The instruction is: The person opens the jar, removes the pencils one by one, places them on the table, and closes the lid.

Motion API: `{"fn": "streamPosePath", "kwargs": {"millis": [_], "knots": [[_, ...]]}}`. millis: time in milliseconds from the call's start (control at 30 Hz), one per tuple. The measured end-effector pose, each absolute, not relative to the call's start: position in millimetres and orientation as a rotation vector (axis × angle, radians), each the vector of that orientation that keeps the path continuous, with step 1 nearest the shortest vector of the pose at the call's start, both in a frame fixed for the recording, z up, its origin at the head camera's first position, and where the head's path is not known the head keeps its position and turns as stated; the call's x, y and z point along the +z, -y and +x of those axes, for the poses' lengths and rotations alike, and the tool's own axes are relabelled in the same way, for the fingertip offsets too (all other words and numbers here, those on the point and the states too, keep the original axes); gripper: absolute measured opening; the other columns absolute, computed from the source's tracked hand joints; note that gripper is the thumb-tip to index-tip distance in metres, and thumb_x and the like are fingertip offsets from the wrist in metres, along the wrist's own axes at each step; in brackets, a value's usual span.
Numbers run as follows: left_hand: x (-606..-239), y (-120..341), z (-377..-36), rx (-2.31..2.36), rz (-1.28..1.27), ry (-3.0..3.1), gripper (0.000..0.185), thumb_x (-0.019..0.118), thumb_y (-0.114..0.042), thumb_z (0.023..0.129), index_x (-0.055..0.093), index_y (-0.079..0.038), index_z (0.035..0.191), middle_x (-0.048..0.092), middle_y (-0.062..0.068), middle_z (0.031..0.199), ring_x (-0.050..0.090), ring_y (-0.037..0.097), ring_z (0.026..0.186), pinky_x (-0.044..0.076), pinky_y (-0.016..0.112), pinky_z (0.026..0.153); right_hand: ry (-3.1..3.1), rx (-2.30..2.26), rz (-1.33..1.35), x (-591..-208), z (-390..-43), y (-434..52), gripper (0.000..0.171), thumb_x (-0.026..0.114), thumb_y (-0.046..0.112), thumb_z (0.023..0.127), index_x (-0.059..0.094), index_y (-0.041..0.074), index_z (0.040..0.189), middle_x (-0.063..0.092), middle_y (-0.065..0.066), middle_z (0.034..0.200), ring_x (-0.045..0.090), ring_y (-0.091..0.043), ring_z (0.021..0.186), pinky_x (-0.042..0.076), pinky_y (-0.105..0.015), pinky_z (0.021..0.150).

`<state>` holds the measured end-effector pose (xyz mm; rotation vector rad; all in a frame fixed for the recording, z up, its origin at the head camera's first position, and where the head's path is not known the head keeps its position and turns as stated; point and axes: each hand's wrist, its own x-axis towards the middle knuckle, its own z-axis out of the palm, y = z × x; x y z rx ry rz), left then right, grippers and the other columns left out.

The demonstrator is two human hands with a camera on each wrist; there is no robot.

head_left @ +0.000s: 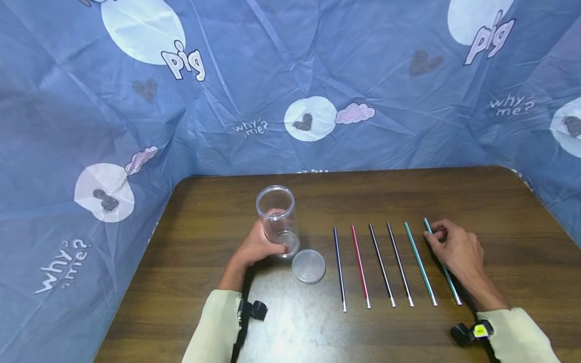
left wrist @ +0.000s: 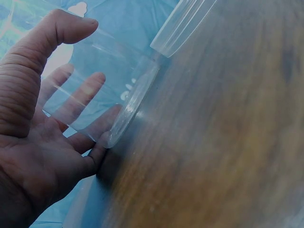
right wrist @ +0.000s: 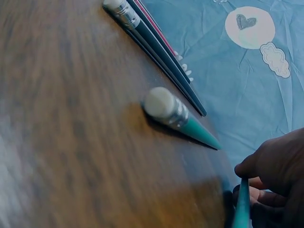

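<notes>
A clear plastic jar stands upright and lidless on the wooden table. My left hand grips its lower part; in the left wrist view the thumb and fingers wrap the jar. Its clear lid lies flat just to the right. Several pencils lie in a parallel row: blue, red, two black ones and a green one. My right hand pinches the rightmost green pencil near its far end; the right wrist view shows that pencil between its fingers.
A blue printed sheet hangs close behind the table and wraps its left and right sides. The table's rounded far corners and right edge lie near the row of pencils. Bare wood lies in front of the lid and pencils.
</notes>
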<state>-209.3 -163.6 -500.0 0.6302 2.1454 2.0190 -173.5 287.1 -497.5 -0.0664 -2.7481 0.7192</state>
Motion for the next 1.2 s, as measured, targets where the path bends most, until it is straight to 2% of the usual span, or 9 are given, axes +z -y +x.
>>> {"fn": "streamPosePath", "kwargs": {"millis": [167, 367, 633, 933, 1200], "knots": [[-500.6, 163.5, -210.1, 2.017, 0.637, -2.15, 0.078, 0.069, 0.022, 0.059, 0.044, 0.007, 0.132, 0.062, 0.028, 0.122, 0.06, 0.048, 0.108, 0.052, 0.047, 0.095, 2.775, 0.706, -0.156, -497.6, -173.0, -287.2, 0.023, 0.069, 0.03, 0.089, 0.068, 0.007, 0.091, 0.071, -0.008, 0.079, 0.064, -0.036, 0.072, 0.039, -0.043, 0.051], [-500.5, 163.5, -210.2, 2.008, 0.636, -2.152, 0.077, 0.069, 0.021, 0.06, 0.044, 0.007, 0.131, 0.061, 0.029, 0.122, 0.06, 0.046, 0.107, 0.052, 0.043, 0.095, 2.841, 0.683, -0.279, -495.7, -172.6, -288.1, 0.026, 0.065, 0.033, 0.089, 0.065, 0.008, 0.086, 0.069, -0.014, 0.079, 0.062, -0.044, 0.074, 0.038, -0.044, 0.049], [-498.6, 163.5, -208.5, 2.014, 0.631, -2.136, 0.077, 0.07, 0.02, 0.06, 0.044, 0.007, 0.131, 0.061, 0.029, 0.123, 0.061, 0.045, 0.107, 0.053, 0.042, 0.094, 2.88, 0.679, -0.279, -496.2, -173.3, -288.6, 0.027, 0.065, 0.034, 0.089, 0.065, 0.007, 0.085, 0.067, -0.011, 0.074, 0.061, -0.037, 0.067, 0.036, -0.04, 0.048], [-499.6, 164.6, -207.4, 2.03, 0.623, -2.119, 0.077, 0.07, 0.021, 0.06, 0.044, 0.007, 0.131, 0.061, 0.027, 0.123, 0.061, 0.044, 0.106, 0.053, 0.041, 0.093, 2.891, 0.675, -0.28, -496.9, -174.2, -286.7, 0.027, 0.066, 0.035, 0.089, 0.064, 0.008, 0.084, 0.067, -0.011, 0.073, 0.061, -0.041, 0.069, 0.037, -0.042, 0.048], [-500.6, 164.2, -209.6, 2.022, 0.635, -2.125, 0.077, 0.07, 0.022, 0.06, 0.044, 0.006, 0.132, 0.061, 0.028, 0.123, 0.061, 0.045, 0.107, 0.053, 0.042, 0.094, 2.871, 0.678, -0.269, -498.2, -172.8, -286.7, 0.027, 0.068, 0.033, 0.088, 0.065, 0.006, 0.083, 0.066, -0.01, 0.07, 0.06, -0.036, 0.064, 0.037, -0.04, 0.047]]}}
